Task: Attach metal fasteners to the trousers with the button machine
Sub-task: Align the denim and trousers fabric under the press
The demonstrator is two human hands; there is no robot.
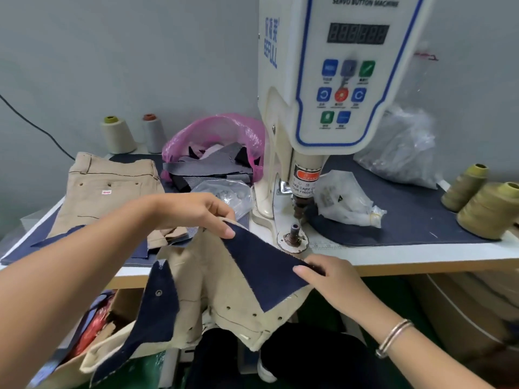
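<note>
Both hands, left hand [196, 211] and right hand [328, 276], pinch the trousers [224, 282] at the table's [421, 255] front edge (positioning step), which next need sliding onto the button machine's [323, 80] die [295, 230].

Left hand [196, 211] and right hand [331, 279] both pinch with curled fingers.

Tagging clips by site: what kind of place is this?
Most likely a garment workshop. A servo button machine stands on the table, thread cones sit beside it, and both hands hold tan trousers in front of it, with another pair lying on the table.
</note>
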